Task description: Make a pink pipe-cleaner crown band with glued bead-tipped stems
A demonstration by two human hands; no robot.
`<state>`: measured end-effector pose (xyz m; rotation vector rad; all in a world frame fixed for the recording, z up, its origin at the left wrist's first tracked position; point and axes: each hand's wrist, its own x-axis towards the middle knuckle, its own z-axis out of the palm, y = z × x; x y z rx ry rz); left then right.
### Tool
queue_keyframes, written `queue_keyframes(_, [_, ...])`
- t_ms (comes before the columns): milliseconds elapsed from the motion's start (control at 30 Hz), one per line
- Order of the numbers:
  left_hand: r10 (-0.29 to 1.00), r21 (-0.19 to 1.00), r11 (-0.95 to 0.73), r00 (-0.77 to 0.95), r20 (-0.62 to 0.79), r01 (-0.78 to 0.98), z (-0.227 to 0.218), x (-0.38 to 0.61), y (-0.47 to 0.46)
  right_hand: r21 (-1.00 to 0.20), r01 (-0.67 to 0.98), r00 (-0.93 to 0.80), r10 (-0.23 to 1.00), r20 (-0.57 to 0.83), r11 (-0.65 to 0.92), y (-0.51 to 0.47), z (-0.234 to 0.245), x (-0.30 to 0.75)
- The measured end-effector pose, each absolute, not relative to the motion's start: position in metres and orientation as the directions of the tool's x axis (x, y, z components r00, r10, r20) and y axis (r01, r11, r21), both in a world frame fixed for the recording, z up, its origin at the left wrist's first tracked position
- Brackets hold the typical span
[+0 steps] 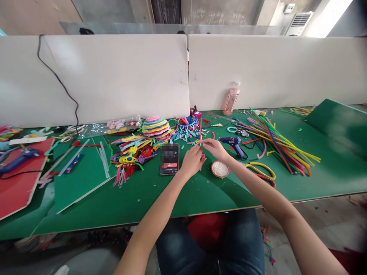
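Note:
In the middle of the green table my left hand [192, 160] has its fingers closed on a small pink piece [203, 156], which looks like part of a pipe cleaner. My right hand [215, 149] reaches in just beside it, fingers bent and pressed together near the left fingertips; what they pinch is too small to make out. Below the right hand sits a small round bowl [220, 169] of white beads. A phone [169, 159] lies left of my left hand. The blue glue gun [235, 145] rests right of my right hand.
Yellow-and-red-handled scissors [261, 170] lie under my right forearm. Loose pipe cleaners [279, 141] spread to the right. A striped dome [156, 126] and colourful pieces [129, 158] are on the left. A pink bottle [231, 100] stands against the white partition [114, 76].

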<state>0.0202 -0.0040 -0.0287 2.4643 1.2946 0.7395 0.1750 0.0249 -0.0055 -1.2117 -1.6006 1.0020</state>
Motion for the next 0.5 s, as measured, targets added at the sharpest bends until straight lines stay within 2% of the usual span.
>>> queue_keyframes(133, [0.801,0.345,-0.580,0.593,0.079,0.738,-0.046,0.020,-0.002,-0.924,0.305,-0.192,0.965,0.176,0.229,-0.002,-0.004,0.195])
queue_keyframes(300, [0.787,0.326,-0.563,0.613,-0.071,0.760,-0.045,0.015,-0.006,-0.884,0.366,-0.214,0.951,0.225,0.291,-0.044,0.000,0.220])
queue_keyframes(367, [0.786,0.322,-0.553,0.609,-0.104,0.768,-0.043,0.015,-0.007,-0.841,0.462,-0.104,0.959,0.263,0.281,-0.057,0.004,0.240])
queue_keyframes(500, [0.803,0.305,-0.539,0.589,-0.095,0.785,-0.040,0.016,-0.010,-0.741,0.659,0.233,0.901,0.365,0.130,-0.065,0.006,0.312])
